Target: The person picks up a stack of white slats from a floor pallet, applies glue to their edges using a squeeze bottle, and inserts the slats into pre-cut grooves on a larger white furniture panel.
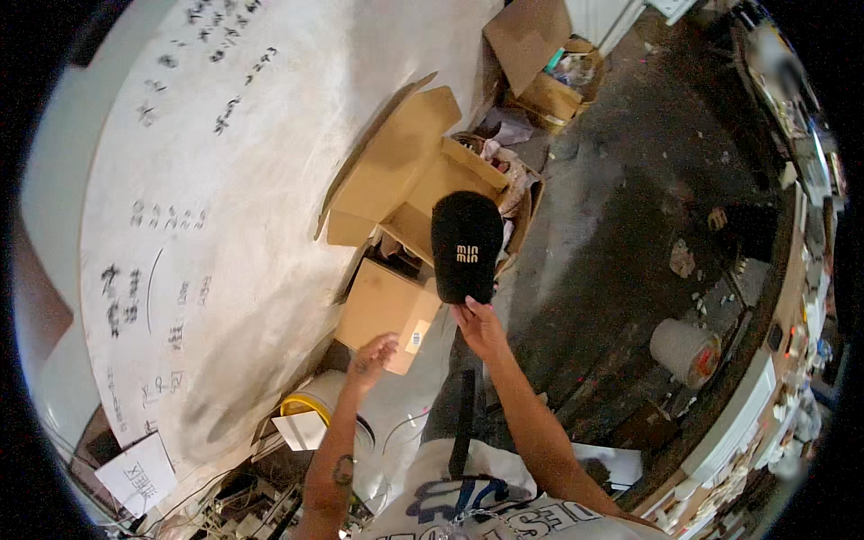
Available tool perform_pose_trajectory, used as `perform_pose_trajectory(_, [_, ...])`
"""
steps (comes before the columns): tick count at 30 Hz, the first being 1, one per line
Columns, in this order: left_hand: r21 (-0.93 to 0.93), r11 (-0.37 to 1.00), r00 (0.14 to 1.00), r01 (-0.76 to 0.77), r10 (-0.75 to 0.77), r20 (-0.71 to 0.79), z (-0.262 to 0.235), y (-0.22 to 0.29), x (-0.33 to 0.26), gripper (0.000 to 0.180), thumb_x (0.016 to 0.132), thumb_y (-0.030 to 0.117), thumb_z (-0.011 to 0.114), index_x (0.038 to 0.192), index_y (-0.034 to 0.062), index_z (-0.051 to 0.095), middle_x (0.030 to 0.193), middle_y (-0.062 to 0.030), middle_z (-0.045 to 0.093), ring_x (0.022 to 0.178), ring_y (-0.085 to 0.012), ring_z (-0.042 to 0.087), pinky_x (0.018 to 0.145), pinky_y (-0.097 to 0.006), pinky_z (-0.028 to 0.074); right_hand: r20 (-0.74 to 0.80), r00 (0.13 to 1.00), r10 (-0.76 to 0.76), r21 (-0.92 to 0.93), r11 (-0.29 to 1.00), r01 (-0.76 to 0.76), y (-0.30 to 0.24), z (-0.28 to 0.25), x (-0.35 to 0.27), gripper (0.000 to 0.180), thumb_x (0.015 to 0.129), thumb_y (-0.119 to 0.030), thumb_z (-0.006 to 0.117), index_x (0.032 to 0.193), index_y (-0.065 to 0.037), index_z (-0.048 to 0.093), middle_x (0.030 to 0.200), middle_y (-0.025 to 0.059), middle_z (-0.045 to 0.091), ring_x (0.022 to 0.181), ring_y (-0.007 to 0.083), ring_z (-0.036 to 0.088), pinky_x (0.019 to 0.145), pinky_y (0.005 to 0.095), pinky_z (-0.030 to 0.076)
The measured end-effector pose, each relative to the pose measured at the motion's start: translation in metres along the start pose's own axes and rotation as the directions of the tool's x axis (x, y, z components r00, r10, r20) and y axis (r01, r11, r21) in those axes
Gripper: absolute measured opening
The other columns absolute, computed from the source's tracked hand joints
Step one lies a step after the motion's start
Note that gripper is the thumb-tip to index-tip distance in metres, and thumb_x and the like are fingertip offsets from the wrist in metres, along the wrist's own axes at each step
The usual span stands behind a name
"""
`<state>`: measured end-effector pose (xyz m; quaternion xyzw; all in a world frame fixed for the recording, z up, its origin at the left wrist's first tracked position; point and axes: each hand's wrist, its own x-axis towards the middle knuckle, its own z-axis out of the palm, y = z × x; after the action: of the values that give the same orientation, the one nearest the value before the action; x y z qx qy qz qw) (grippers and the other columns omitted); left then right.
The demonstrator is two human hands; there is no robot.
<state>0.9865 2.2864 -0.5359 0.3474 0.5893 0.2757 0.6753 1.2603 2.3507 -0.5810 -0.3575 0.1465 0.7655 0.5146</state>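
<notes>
A black baseball cap with pale lettering is in my right hand. The thumb and fingers of that hand grip its lower edge, and the cap covers part of the open carton behind it. My left hand is in front of the lower edge of a closed cardboard box with a white label. Its fingers are curled together, and whether anything is in them is hidden. Above the closed box, a large open carton has its flaps spread and contains crumpled wrapping.
A white wall with handwriting rises on the left. Farther off stands another open carton. A bucket with a yellow rim is by my left forearm. On the dark floor at right lies a white roll, before a cluttered bench.
</notes>
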Motion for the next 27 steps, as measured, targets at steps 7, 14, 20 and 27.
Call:
perform_pose_trajectory(7, [0.482, 0.869, 0.738, -0.113, 0.398, -0.545, -0.072, 0.104, 0.14, 0.034, 0.094, 0.02, 0.057, 0.119, -0.003, 0.054, 0.108, -0.0108, 0.057, 0.092, -0.019, 0.058, 0.085, -0.033, 0.05, -0.24, 0.904, 0.354, -0.399, 0.812, -0.425, 0.035, -0.036, 0.102, 0.032, 0.093, -0.016, 0.059, 0.12, 0.001, 0.054, 0.115, 0.0143, 0.061, 0.11, 0.0259, 0.06, 0.097, 0.0392, 0.05])
perform_pose_trajectory(14, [-0.105, 0.993, 0.621, -0.056, -0.048, -0.782, -0.153, 0.012, 0.208, 0.051, 0.081, 0.007, 0.061, 0.128, 0.0, 0.042, 0.127, -0.013, 0.049, 0.118, -0.0248, 0.047, 0.098, -0.04, 0.039, -0.094, 0.993, 0.067, -0.899, 0.423, -0.113, -0.094, -0.031, 0.18, 0.025, 0.095, -0.023, 0.057, 0.106, -0.002, 0.057, 0.096, 0.0122, 0.065, 0.086, 0.0235, 0.066, 0.079, 0.037, 0.054])
perform_pose_trajectory(20, [-0.167, 0.969, 0.637, -0.183, -0.013, -0.771, -0.111, 0.0, 0.261, 0.043, 0.085, 0.007, 0.061, 0.124, 0.0006, 0.046, 0.122, -0.0161, 0.057, 0.115, -0.0252, 0.055, 0.096, -0.038, 0.043, 0.604, 0.782, -0.153, -0.768, -0.372, 0.521, -0.246, 0.126, 0.362, 0.055, 0.089, -0.016, 0.064, 0.134, 0.0, 0.037, 0.127, 0.0136, 0.048, 0.109, 0.0226, 0.054, 0.088, 0.0386, 0.049])
perform_pose_trajectory(27, [-0.068, 0.997, 0.671, 0.044, -0.08, -0.737, -0.095, -0.029, 0.286, 0.021, 0.094, 0.022, 0.06, 0.098, 0.0017, 0.056, 0.082, -0.0058, 0.064, 0.072, -0.0154, 0.062, 0.059, -0.03, 0.049, 0.498, 0.867, 0.0, -0.774, -0.45, 0.444, -0.219, 0.273, 0.414, 0.08, 0.078, -0.02, 0.076, 0.145, -0.005, 0.034, 0.131, 0.0234, 0.05, 0.119, 0.0356, 0.052, 0.096, 0.045, 0.047])
